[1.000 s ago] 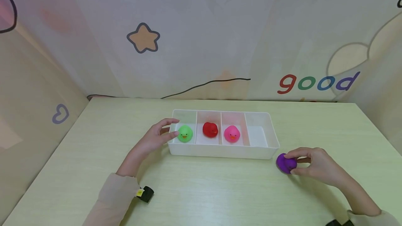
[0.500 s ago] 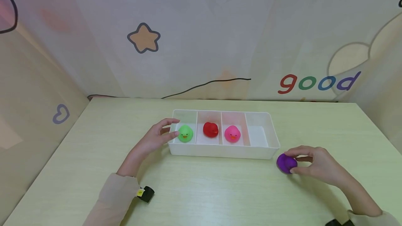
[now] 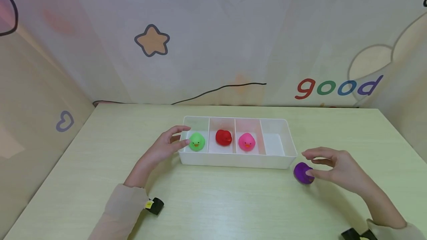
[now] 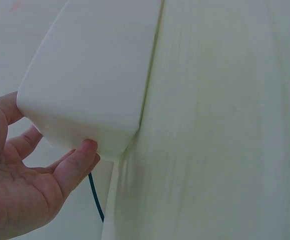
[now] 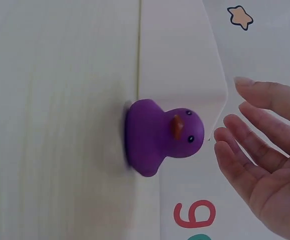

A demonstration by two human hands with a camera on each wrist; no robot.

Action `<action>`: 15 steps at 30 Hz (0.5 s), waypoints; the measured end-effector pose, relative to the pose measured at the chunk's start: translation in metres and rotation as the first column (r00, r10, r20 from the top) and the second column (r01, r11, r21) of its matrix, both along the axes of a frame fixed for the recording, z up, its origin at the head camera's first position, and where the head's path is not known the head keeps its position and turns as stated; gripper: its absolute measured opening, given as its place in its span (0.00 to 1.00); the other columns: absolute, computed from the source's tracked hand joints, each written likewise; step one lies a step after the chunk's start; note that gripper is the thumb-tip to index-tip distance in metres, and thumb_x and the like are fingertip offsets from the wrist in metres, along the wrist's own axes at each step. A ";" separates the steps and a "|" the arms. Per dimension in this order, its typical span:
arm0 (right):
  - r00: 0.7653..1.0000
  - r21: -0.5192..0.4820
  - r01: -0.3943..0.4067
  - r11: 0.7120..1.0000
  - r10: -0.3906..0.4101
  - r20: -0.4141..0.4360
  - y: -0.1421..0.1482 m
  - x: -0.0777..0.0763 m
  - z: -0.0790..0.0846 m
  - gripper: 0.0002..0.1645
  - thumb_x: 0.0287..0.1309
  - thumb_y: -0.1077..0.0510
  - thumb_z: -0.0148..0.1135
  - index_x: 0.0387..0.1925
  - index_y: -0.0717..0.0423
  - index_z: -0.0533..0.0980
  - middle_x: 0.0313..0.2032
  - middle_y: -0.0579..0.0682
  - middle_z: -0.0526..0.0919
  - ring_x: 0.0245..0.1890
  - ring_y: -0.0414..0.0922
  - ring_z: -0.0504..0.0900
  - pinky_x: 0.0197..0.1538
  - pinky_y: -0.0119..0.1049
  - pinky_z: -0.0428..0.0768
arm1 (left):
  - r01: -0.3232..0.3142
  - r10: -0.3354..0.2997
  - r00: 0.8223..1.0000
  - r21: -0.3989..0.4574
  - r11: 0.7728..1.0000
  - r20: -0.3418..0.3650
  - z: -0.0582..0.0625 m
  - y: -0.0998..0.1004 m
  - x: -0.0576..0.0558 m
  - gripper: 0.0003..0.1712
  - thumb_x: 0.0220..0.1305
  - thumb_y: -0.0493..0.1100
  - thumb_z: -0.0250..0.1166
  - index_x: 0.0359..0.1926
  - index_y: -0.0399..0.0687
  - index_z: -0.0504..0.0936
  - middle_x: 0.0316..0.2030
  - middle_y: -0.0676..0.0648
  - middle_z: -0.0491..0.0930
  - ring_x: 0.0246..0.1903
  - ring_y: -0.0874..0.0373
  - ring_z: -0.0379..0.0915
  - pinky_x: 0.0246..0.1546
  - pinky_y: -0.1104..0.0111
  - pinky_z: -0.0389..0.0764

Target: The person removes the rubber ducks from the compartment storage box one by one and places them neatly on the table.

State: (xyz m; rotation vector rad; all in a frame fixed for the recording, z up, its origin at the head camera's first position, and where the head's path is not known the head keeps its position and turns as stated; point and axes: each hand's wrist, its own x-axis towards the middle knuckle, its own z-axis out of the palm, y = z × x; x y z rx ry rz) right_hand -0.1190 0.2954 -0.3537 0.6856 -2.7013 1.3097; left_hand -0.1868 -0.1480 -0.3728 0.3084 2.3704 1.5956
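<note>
A white four-section tray [image 3: 233,161] sits on the table, and my left hand [image 3: 164,147] holds its left end. In the left wrist view, the fingers [image 4: 75,167] bend around the end wall of the tray. A green rubber duck [image 3: 197,143], a red one [image 3: 223,137] and a pink one [image 3: 247,143] each occupy their own compartment; the rightmost holds nothing. Just right of the tray's front corner, a purple rubber duck [image 5: 152,137] stands upright on the table. My right hand [image 5: 269,155] hovers by its head, fingers spread and apart from it.
The light wood table [image 3: 213,203] reaches back to a printed cloth wall [image 3: 213,47] with a star and the word "good". Black wrist cameras [image 3: 155,206] are strapped at both sleeves.
My right hand has let go of the purple duck, its fingers lifting and spreading away. The duck stays in about the same place. My left hand has not moved.
</note>
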 end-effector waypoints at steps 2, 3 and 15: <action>1.000 -0.006 0.007 1.000 -0.007 0.003 -0.002 -0.001 0.003 0.24 0.39 0.69 0.71 0.43 0.69 0.76 0.42 0.32 0.78 0.41 0.28 0.77 0.42 0.19 0.74 | 0.003 -0.003 1.000 0.004 1.000 -0.001 0.000 0.000 0.000 0.27 0.61 0.48 0.60 0.60 0.54 0.66 0.66 0.44 0.53 0.65 0.42 0.49 0.57 0.47 0.61; 1.000 -0.007 0.010 1.000 -0.010 0.002 -0.004 -0.001 0.004 0.24 0.40 0.69 0.71 0.44 0.69 0.76 0.42 0.32 0.78 0.40 0.28 0.77 0.42 0.19 0.74 | 0.004 -0.004 1.000 0.007 1.000 -0.001 0.000 0.000 0.000 0.27 0.61 0.48 0.60 0.60 0.54 0.66 0.66 0.44 0.53 0.65 0.42 0.49 0.58 0.47 0.61; 0.999 -0.073 -0.035 0.997 0.033 -0.029 -0.032 -0.011 0.019 0.24 0.41 0.72 0.69 0.45 0.70 0.75 0.43 0.36 0.78 0.42 0.31 0.78 0.43 0.22 0.75 | 0.002 -0.002 1.000 0.011 1.000 0.004 0.000 0.000 -0.001 0.27 0.61 0.48 0.61 0.61 0.53 0.66 0.65 0.45 0.55 0.65 0.41 0.49 0.57 0.47 0.61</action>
